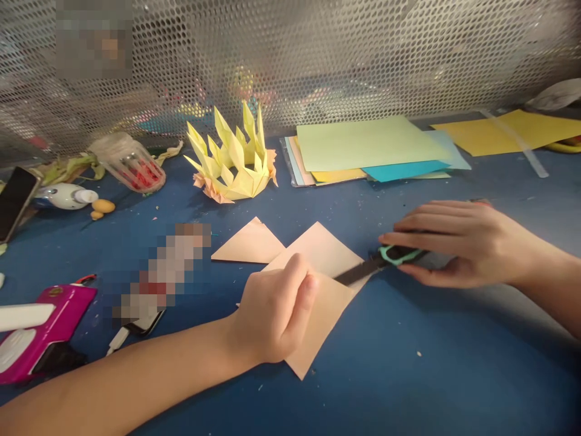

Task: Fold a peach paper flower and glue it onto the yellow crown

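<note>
A peach-coloured sheet of paper (320, 245) lies folded on the blue table, one corner pointing towards me. My left hand (275, 315) is closed in a fist on its left part, pressing and gripping it; the fingertips are hidden. From the right, my right hand (463, 242) holds scissors (363, 270) with mint-green handles, and their dark blades reach in along the paper's fold, the tips out of sight between the layers. A folded peach paper triangle (249, 243) lies just behind my left hand, near the sheet's left edge.
Behind stands a yellow folded-paper flower (240, 166) with orange parts. Coloured paper sheets (363, 145) are stacked to its right, near a clear strip (517, 145). At left are a jar (129, 163), a phone (16, 203) and a magenta device (59, 321). Perforated metal mesh (340, 60) borders the back.
</note>
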The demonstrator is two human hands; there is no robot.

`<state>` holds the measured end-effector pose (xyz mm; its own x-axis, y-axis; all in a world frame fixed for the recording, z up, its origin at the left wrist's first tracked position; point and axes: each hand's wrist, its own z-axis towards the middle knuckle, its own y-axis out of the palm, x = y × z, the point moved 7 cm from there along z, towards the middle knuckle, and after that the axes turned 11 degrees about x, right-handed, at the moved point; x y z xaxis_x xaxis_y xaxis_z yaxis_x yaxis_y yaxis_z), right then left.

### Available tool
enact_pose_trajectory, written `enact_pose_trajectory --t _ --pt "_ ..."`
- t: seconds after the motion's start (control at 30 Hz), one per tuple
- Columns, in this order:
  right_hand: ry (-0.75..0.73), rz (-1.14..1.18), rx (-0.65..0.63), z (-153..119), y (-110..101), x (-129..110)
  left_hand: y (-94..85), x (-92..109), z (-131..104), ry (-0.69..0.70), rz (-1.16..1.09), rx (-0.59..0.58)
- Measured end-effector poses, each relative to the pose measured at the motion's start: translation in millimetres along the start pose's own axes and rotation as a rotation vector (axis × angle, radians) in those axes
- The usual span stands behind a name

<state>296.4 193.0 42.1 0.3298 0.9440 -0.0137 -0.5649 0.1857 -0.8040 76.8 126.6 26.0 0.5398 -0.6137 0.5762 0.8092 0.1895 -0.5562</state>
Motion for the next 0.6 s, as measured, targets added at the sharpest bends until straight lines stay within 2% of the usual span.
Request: enact_pose_trajectory --t 0.03,0.13,0.23,0.3,0.37,0.43,0.53,0.6 --pt "0.051 -0.016 0.024 -2.9 -1.5 10.6 -5.0 1.8 -0.6 0.022 -0.084 0.059" --pt "0.119 -0.024 -0.021 -6.9 6.2 27.5 -13.9 4.9 -3.5 0.084 -0.181 0.171" --pt "0.163 -0.018 -0.002 2.1 7.0 19.9 -16.9 5.1 -4.7 0.102 -0.180 0.225" --pt "0.206 -0.009 0.048 13.8 2.4 -2.0 -18.2 7.0 -5.1 0.136 -0.183 0.247" --pt "0.225 0.054 0.080 27.1 0.1 -37.7 -19.0 11.1 -5.8 0.196 -0.192 0.256" --pt "0.322 0.190 0.102 36.9 1.3 -71.8 -19.6 17.0 -7.1 0.278 -0.203 0.258" --pt "0.411 0.215 0.069 40.0 4.6 -111.2 -19.9 27.5 -9.4 0.418 -0.220 0.263" --pt "0.458 0.229 0.097 31.7 -0.7 -124.9 -20.0 32.9 -10.0 0.489 -0.233 0.277"
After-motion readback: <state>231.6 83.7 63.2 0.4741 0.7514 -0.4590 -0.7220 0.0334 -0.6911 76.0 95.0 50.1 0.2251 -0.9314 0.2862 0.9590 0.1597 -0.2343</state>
